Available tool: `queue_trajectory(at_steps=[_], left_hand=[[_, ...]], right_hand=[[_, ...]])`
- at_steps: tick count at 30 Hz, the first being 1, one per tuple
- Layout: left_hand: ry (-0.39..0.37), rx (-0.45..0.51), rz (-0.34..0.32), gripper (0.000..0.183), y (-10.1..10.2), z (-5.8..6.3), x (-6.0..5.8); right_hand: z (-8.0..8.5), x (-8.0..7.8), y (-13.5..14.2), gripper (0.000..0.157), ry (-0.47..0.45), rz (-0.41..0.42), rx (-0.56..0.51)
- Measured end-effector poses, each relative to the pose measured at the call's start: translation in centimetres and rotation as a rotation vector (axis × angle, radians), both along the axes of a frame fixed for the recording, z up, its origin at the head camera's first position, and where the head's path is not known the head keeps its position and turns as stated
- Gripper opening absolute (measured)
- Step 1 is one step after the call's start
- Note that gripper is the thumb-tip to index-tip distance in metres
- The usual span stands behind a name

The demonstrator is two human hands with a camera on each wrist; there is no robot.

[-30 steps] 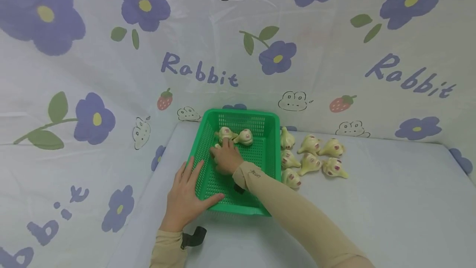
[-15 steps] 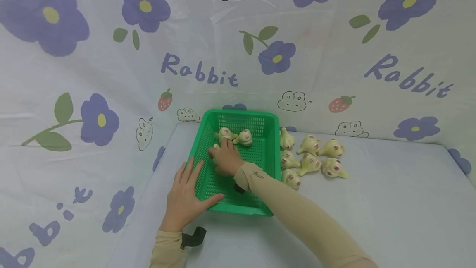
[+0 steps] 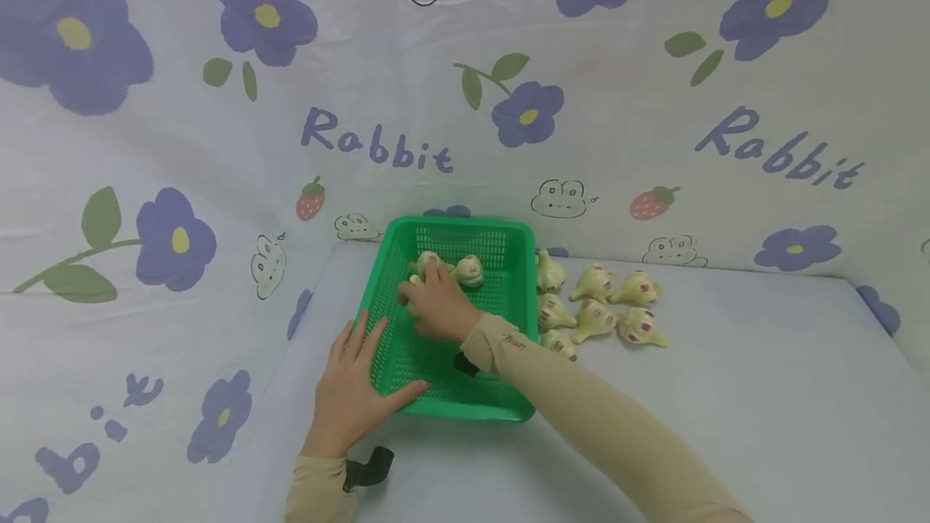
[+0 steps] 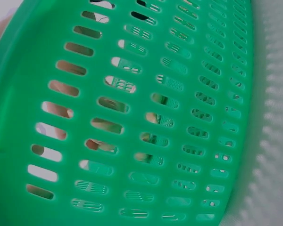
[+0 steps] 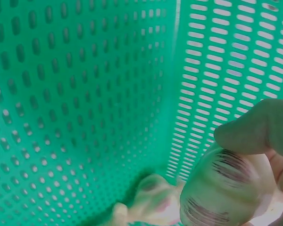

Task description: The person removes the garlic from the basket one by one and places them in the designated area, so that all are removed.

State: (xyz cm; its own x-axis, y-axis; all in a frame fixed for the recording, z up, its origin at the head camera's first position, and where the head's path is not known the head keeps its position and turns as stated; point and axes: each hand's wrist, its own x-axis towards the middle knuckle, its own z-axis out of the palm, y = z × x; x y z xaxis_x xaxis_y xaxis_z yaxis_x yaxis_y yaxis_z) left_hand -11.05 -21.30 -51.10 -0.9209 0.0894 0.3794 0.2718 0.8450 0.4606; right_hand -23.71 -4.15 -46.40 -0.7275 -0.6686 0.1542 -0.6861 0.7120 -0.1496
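Observation:
Inside the green perforated basket (image 3: pixel 479 410), my right hand (image 3: pixel 441 305) grips a garlic bulb (image 5: pixel 226 188), pale with purple streaks; the right wrist view shows the thumb pressed on its side. Two more garlic bulbs lie toward the basket's far end, one (image 3: pixel 471 270) in plain sight and one (image 3: pixel 430 263) partly behind my right fingers. My left hand (image 3: pixel 352 390) rests with spread fingers on the basket's left rim, its thumb over the near corner. In the left wrist view the slotted basket wall (image 4: pixel 94 113) fills most of the picture.
Several garlic bulbs (image 3: pixel 596 320) lie on the white table (image 3: pixel 756 394) to the right of the basket, the closest ones against its wall. A white cloth (image 3: pixel 610 119) with purple flowers hangs behind and to the left.
The whole head view has shifted slightly left. My right hand stays in the basket around the garlic bulb, and my left hand keeps its place on the rim.

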Motion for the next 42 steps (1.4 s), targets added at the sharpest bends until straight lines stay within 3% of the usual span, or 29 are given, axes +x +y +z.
queue_trajectory(at_steps=[9, 18, 22, 33, 42], left_hand=[[-0.038, -0.006, 0.019, 0.11, -0.7, 0.2, 0.3], [-0.059, -0.014, 0.035, 0.109, -1.3, -0.1, 1.0], [-0.067, -0.015, 0.043, 0.109, -1.2, -0.1, 1.1], [-0.067, -0.016, 0.031, 0.109, -0.4, 0.3, 0.5], [-0.051, -0.011, 0.012, 0.11, 0.4, 1.0, -0.4]], right_hand=[[1.9, 0.9, 0.2, 0.029, 0.031, 0.064, -0.012], [2.2, 2.0, 0.2, 0.029, 0.103, 0.12, 0.007], [2.9, 2.4, 0.3, 0.027, 0.078, 0.116, 0.007], [3.9, 2.5, 2.4, 0.026, -0.018, 0.092, -0.037], [5.1, 3.2, 5.3, 0.03, 0.021, 0.127, -0.114]])
